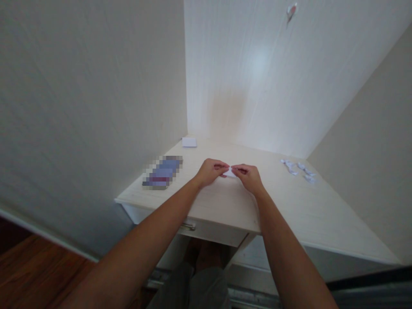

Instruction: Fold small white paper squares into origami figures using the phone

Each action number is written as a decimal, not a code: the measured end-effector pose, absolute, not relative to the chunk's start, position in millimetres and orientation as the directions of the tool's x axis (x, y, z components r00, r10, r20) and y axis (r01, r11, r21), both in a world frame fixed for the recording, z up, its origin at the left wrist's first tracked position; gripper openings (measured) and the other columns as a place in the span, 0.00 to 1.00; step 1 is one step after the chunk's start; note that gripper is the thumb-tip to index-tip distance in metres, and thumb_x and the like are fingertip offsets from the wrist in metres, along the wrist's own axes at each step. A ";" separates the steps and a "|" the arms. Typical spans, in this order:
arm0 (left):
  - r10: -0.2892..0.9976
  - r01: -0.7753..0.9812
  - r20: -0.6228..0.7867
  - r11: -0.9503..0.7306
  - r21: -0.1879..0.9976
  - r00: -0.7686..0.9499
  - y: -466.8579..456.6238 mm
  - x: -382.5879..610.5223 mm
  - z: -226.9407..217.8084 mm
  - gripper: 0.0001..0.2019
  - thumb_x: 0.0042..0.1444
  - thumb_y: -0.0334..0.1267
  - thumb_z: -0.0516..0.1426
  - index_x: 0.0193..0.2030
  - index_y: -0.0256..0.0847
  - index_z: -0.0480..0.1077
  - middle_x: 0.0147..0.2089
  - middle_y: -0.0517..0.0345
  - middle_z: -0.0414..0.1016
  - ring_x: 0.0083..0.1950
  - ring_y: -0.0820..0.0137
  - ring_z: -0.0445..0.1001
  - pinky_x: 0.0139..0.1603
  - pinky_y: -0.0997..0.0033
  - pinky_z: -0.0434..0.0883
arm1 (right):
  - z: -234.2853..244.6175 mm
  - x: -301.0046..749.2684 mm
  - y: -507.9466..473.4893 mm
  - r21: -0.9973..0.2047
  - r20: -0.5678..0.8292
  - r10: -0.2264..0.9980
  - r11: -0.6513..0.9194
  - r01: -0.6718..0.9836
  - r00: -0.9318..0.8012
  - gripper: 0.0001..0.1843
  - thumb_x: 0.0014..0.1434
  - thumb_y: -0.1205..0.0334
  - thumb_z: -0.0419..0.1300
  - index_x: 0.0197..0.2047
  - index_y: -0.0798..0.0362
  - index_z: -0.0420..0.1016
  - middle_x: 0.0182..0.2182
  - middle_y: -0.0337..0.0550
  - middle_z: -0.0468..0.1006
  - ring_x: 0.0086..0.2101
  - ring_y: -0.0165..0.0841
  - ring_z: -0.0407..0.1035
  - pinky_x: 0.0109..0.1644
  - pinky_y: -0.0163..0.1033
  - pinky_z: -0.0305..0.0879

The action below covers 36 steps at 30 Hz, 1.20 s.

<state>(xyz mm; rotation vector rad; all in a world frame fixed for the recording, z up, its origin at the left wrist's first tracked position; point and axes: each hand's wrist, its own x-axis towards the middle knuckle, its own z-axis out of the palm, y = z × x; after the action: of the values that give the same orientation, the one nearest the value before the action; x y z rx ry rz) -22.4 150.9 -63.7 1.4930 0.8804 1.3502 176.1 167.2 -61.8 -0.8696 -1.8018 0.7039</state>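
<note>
A small piece of white paper (pixel 229 173) is pinched between my two hands, just over the middle of the white desk (pixel 222 206). My left hand (pixel 210 171) grips its left side with thumb and fingers pressed together. On the opposite side, my right hand (pixel 248 176) holds the paper in the same kind of pinch. Both sets of fingertips are close together and cover part of the sheet, so its exact folds cannot be made out.
A pixelated flat object (pixel 163 172) lies on the desk's left side. Behind it sits a white paper stack (pixel 189 142). Several small folded white paper pieces (pixel 298 169) lie at the right. Walls enclose three sides; a drawer handle (pixel 189 225) shows below the front edge.
</note>
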 end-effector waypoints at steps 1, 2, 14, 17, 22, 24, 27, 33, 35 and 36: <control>0.930 -0.063 0.338 -0.333 0.941 0.144 151.1 -22.3 -64.2 0.16 0.46 0.44 0.71 0.37 0.34 0.82 0.35 0.50 0.83 0.36 0.65 0.80 0.41 0.59 0.81 | -61.9 176.3 167.2 -0.774 0.519 0.810 0.581 0.253 -0.272 0.11 0.56 0.53 0.67 0.38 0.48 0.87 0.36 0.46 0.87 0.34 0.39 0.78 0.42 0.44 0.73; 0.930 -0.059 0.339 -0.334 0.941 0.141 151.3 -22.3 -64.6 0.16 0.46 0.44 0.71 0.37 0.34 0.82 0.35 0.50 0.83 0.36 0.65 0.80 0.41 0.59 0.81 | -61.9 176.4 167.2 -0.768 0.522 0.807 0.586 0.258 -0.278 0.11 0.56 0.53 0.67 0.39 0.48 0.87 0.35 0.45 0.87 0.33 0.39 0.78 0.41 0.43 0.73; 0.931 -0.007 0.330 -0.334 0.943 0.156 152.8 -23.5 -64.8 0.15 0.46 0.43 0.71 0.36 0.34 0.82 0.34 0.49 0.83 0.33 0.65 0.80 0.35 0.62 0.81 | -60.3 176.6 166.0 -0.710 0.546 0.774 0.631 0.312 -0.322 0.08 0.57 0.55 0.67 0.38 0.45 0.87 0.35 0.45 0.86 0.33 0.39 0.77 0.41 0.43 0.71; 0.932 0.005 0.328 -0.333 0.943 0.157 153.1 -23.6 -64.8 0.15 0.45 0.43 0.71 0.36 0.34 0.82 0.33 0.50 0.83 0.32 0.66 0.80 0.34 0.63 0.81 | -59.0 175.6 164.7 -0.723 0.537 0.781 0.621 0.303 -0.318 0.09 0.56 0.54 0.67 0.37 0.46 0.87 0.35 0.45 0.86 0.34 0.39 0.78 0.41 0.44 0.72; 0.932 0.021 0.329 -0.336 0.942 0.151 154.1 -22.9 -66.3 0.14 0.46 0.43 0.70 0.36 0.34 0.82 0.32 0.51 0.82 0.30 0.67 0.79 0.32 0.65 0.80 | -58.2 173.2 163.0 -0.763 0.503 0.801 0.588 0.269 -0.324 0.09 0.56 0.54 0.67 0.36 0.48 0.86 0.33 0.44 0.86 0.32 0.38 0.78 0.38 0.41 0.72; 0.932 0.026 0.332 -0.339 0.940 0.147 154.6 -22.3 -66.7 0.14 0.46 0.42 0.70 0.36 0.34 0.82 0.32 0.51 0.82 0.30 0.67 0.79 0.31 0.66 0.79 | -58.5 172.4 163.0 -0.780 0.486 0.809 0.572 0.253 -0.330 0.10 0.56 0.54 0.66 0.35 0.49 0.86 0.31 0.44 0.86 0.30 0.37 0.77 0.35 0.40 0.71; 0.930 0.020 0.344 -0.349 0.937 0.131 154.6 -21.2 -66.2 0.14 0.46 0.42 0.70 0.37 0.34 0.82 0.33 0.50 0.82 0.32 0.66 0.79 0.32 0.66 0.79 | -59.4 172.2 163.9 -0.800 0.470 0.819 0.553 0.233 -0.331 0.10 0.56 0.54 0.65 0.34 0.51 0.85 0.29 0.44 0.85 0.28 0.35 0.76 0.33 0.39 0.71; 0.922 0.016 0.375 -0.378 0.925 0.094 152.4 -20.9 -62.9 0.17 0.48 0.42 0.69 0.42 0.34 0.80 0.36 0.49 0.83 0.34 0.65 0.80 0.34 0.66 0.77 | -60.7 173.4 166.5 -0.797 0.470 0.819 0.554 0.239 -0.330 0.11 0.56 0.53 0.65 0.35 0.51 0.84 0.31 0.45 0.85 0.31 0.36 0.76 0.36 0.40 0.71; 0.916 0.028 0.390 -0.394 0.919 0.094 151.7 -21.8 -62.3 0.17 0.47 0.41 0.69 0.42 0.34 0.80 0.36 0.49 0.83 0.34 0.66 0.80 0.36 0.67 0.76 | -61.2 173.0 167.0 -0.784 0.476 0.814 0.564 0.260 -0.332 0.11 0.56 0.54 0.65 0.35 0.51 0.84 0.32 0.46 0.85 0.32 0.37 0.76 0.38 0.41 0.71; 0.913 0.036 0.397 -0.402 0.915 0.096 151.6 -22.3 -62.1 0.16 0.47 0.40 0.69 0.43 0.35 0.80 0.36 0.49 0.83 0.35 0.66 0.80 0.37 0.67 0.76 | -61.5 172.7 167.1 -0.775 0.478 0.812 0.569 0.274 -0.334 0.10 0.56 0.54 0.65 0.36 0.51 0.83 0.33 0.46 0.85 0.32 0.37 0.76 0.39 0.41 0.70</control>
<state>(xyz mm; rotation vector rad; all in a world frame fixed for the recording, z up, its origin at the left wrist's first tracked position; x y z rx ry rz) -22.3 151.6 -62.1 1.5885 0.9606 1.4088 172.7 167.1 -61.5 -0.8817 -1.8780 0.7323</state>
